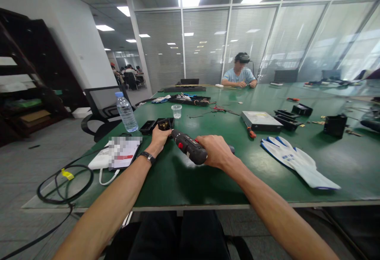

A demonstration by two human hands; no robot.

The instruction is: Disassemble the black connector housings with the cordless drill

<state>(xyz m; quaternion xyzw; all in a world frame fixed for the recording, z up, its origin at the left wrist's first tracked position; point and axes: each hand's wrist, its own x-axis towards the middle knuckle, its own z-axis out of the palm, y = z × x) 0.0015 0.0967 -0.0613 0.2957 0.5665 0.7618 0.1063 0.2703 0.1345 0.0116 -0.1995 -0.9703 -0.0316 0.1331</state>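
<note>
Right hand (218, 149): my fingers are closed around the handle of a black-and-red cordless drill (190, 147), held above the green counter (190, 188), nose directed at the workpiece. Left hand (159, 139): fingers gripping a black plastic housing (166, 123); whether the drill touches it, I cannot tell. Just beyond the housing stands a clear plastic cup (177, 111). Water bottle (126, 113) upright, left of the cup. White work glove (292, 161) flat, right of the drill.
</note>
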